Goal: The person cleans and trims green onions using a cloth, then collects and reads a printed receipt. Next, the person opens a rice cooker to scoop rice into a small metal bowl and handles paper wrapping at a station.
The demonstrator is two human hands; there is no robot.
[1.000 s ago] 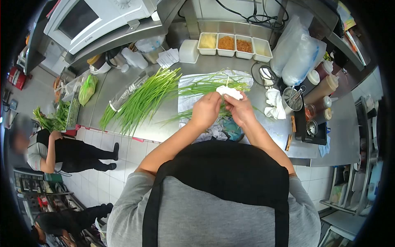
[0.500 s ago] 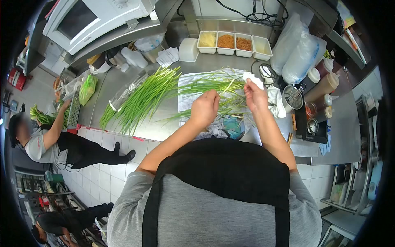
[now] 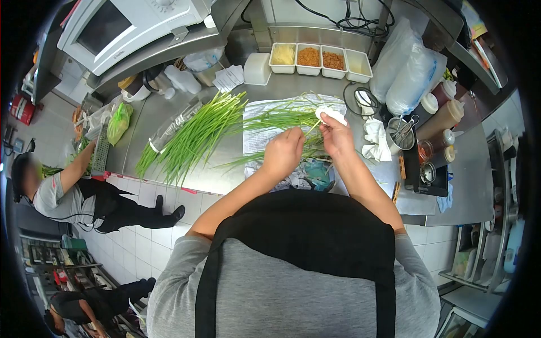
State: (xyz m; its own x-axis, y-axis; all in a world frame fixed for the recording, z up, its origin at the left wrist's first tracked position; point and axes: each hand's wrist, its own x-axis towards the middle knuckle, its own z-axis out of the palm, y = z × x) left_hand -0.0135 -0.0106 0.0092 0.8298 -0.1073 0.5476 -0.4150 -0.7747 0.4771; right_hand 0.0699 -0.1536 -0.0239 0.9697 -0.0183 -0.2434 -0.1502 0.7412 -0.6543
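My left hand (image 3: 283,151) is closed around a thin green stalk whose pale end points up and right. A crumpled white tissue (image 3: 331,115) is pinched in my right hand (image 3: 338,137), close to that pale end. Both hands are above a printed paper sheet (image 3: 255,138), where loose green stalks (image 3: 276,119) are spread. To the left, a large bunch of long green stalks (image 3: 197,135) lies on the metal counter (image 3: 217,173). Crumpled paper and a bluish wrapper (image 3: 317,173) are at the counter's front edge, partly hidden by my arms and apron.
White tubs of food (image 3: 309,58) line the back. Crumpled white tissue (image 3: 376,139), a metal container with utensils (image 3: 400,135) and sauce bottles (image 3: 448,117) are at right. One person (image 3: 62,191) reaches toward a basket at left; another (image 3: 84,304) is at lower left.
The right hand with the tissue moved right, then back left toward my left hand. The person at left has leaned and reached toward the basket.
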